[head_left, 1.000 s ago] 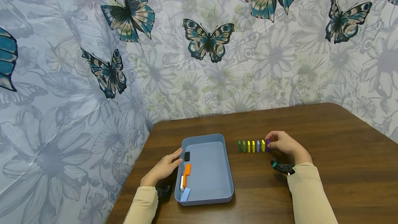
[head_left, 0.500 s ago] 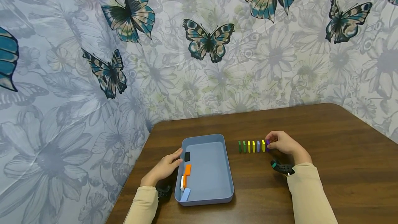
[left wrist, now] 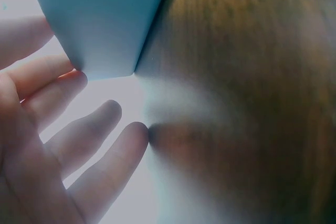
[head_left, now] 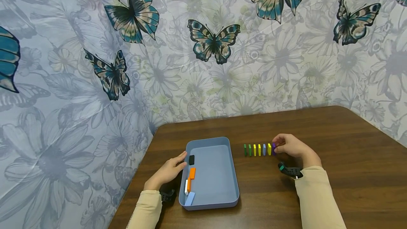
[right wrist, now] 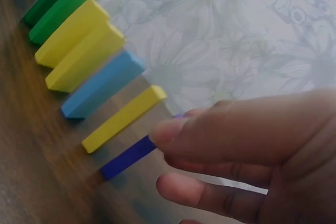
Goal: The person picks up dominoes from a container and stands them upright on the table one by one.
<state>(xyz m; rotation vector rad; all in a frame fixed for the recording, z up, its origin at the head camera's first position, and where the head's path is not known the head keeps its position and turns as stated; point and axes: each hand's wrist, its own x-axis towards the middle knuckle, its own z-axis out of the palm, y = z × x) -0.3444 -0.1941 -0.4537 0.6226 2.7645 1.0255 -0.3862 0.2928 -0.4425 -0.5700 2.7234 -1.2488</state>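
Observation:
My right hand point(head_left: 292, 146) pinches a purple domino point(right wrist: 126, 158) between thumb and fingers at the right end of a row of upright dominoes. Beside it, in the right wrist view, stand a yellow domino point(right wrist: 125, 120), then a light blue one point(right wrist: 102, 86), two yellow and two green point(right wrist: 63, 11). The purple domino's upper end is hidden behind the thumb. My left hand point(head_left: 167, 172), fingers loosely extended, touches the left side of a blue-grey tray point(head_left: 211, 207); in the left wrist view the upper fingers meet the tray wall point(left wrist: 105, 24).
Inside the tray, along its left side, lie a black domino point(head_left: 191, 159), two orange dominoes point(head_left: 192, 173), a white one point(head_left: 186, 187) and a light blue one point(head_left: 189, 199). The brown wooden table point(head_left: 270, 200) reaches back to a butterfly-patterned wall covering point(head_left: 178, 91).
My right hand has shifted very slightly to the right, and a little more of the purple domino shows. The left hand and the tray have stayed in place.

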